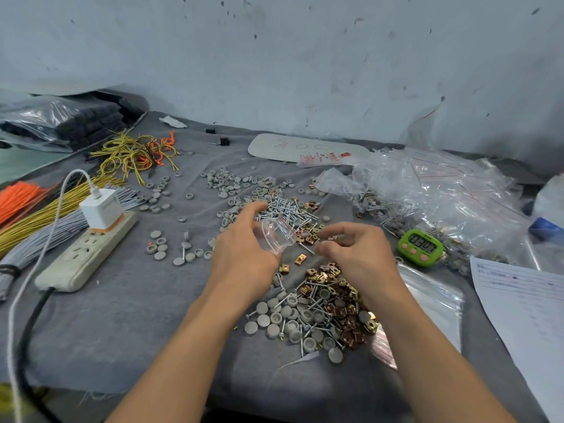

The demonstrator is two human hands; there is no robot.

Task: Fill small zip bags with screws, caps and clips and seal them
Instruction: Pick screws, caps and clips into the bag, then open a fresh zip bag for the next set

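Left hand [244, 251] grips open zip bag [279, 235], seemingly empty; right hand [357, 253] pinches small part [333, 238]. Filled bags [427, 190] heaped right; loose pile [320, 306] lower centre unbagged.

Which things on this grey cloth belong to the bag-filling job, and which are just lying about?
Job: small clear zip bag, gripped by the left hand; silver screws; round grey plastic caps; brass-coloured metal clips; heap of filled clear bags.
Lying about: white power strip with charger; green digital timer; yellow and orange wire bundles; printed paper sheet.
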